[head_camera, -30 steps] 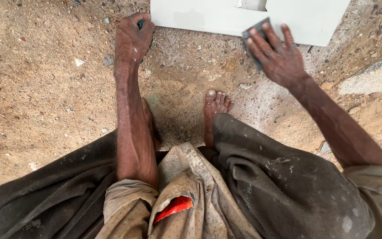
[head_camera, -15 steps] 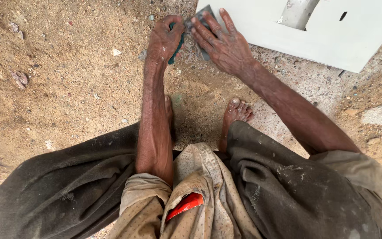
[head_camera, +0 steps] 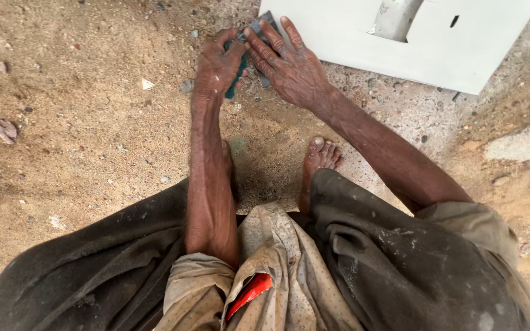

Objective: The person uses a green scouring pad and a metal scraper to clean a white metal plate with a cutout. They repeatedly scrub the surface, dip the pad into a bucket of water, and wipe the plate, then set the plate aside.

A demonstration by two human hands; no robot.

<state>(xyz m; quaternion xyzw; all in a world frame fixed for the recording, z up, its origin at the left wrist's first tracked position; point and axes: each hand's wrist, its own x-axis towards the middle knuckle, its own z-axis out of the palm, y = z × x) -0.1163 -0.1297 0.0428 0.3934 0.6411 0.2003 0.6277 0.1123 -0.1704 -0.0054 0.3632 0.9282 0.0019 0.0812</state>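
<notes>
- Both hands had come together since the earlier frame, when they were well apart; the right hand (head_camera: 289,67) had left the white panel (head_camera: 461,49) and met the left hand (head_camera: 216,64) over the ground.
- Between them sat a dark grey sheet, likely sandpaper (head_camera: 264,27), with a green block (head_camera: 235,79) under the left fingers.
- Left fingers were curled shut around the block; right fingers lay spread and nearly flat, pressing the sheet's far edge.
- Sheet's long axis ran from near-left to far-right, towards the panel's near corner.
- Panel lay just to the right and farther off, touching neither hand.
- Bare foot (head_camera: 320,156) rested near, on sandy ground (head_camera: 81,135) strewn with small stones; nothing stood between the hands and the panel.
</notes>
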